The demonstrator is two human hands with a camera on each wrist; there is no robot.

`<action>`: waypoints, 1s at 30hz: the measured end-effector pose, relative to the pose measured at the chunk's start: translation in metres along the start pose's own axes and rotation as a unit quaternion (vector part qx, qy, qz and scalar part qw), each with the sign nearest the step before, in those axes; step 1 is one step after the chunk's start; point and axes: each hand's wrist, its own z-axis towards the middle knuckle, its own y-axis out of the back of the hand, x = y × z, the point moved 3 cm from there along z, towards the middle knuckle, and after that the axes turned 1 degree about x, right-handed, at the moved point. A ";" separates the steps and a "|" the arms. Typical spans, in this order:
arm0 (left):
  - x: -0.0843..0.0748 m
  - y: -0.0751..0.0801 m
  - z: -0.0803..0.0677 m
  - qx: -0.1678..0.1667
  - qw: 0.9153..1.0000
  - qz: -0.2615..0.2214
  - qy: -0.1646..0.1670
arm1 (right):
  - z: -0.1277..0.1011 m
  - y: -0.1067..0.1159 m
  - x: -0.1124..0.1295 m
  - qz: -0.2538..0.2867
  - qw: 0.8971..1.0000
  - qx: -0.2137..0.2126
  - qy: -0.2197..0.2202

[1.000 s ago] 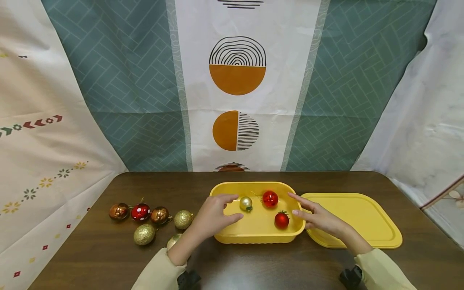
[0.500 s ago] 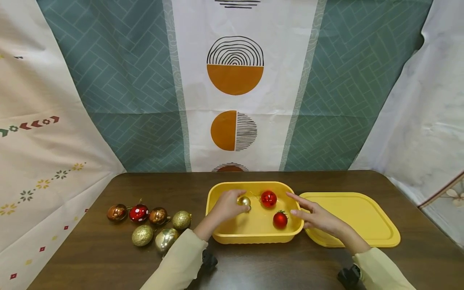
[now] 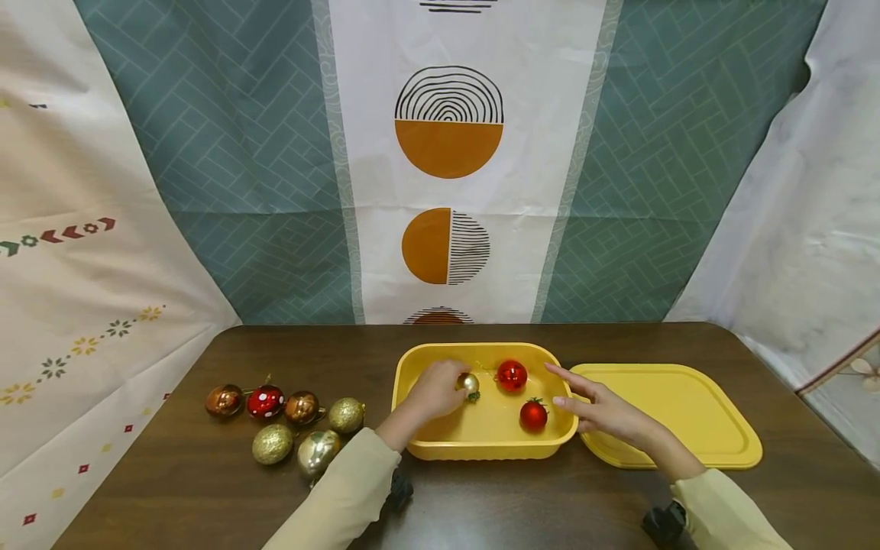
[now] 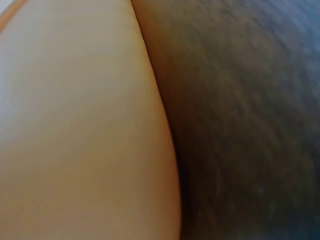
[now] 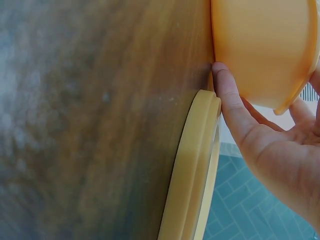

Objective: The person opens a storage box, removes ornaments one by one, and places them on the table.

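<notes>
Left hand (image 3: 431,391) – fingers curled on gold bauble (image 3: 470,383) | right hand (image 3: 605,412) – fingers straight, bracing yellow tub (image 3: 481,447) | grip lightly, lift vertically.

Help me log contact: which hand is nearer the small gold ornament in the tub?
Left. The left hand touches the gold ornament; the right hand rests at the yellow tub rim.

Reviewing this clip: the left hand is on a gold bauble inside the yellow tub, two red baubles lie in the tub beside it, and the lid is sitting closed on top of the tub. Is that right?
Not quite. The lid is not on the yellow tub; it lies flat on the table to the tub's right, as the head view shows. The rest holds: the left hand is on the gold bauble, and two red baubles lie in the tub.
</notes>
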 end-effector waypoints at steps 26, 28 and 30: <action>0.002 0.032 -0.026 -0.027 0.995 -0.092 0.019 | -0.001 -0.001 0.002 0.001 1.000 -0.001 -0.008; 0.006 0.041 -0.032 -0.041 0.993 -0.106 0.019 | -0.001 -0.001 0.002 -0.005 1.000 -0.003 -0.010; 0.011 0.050 -0.039 -0.059 0.991 -0.118 0.030 | -0.002 0.000 0.002 -0.006 1.000 -0.003 -0.011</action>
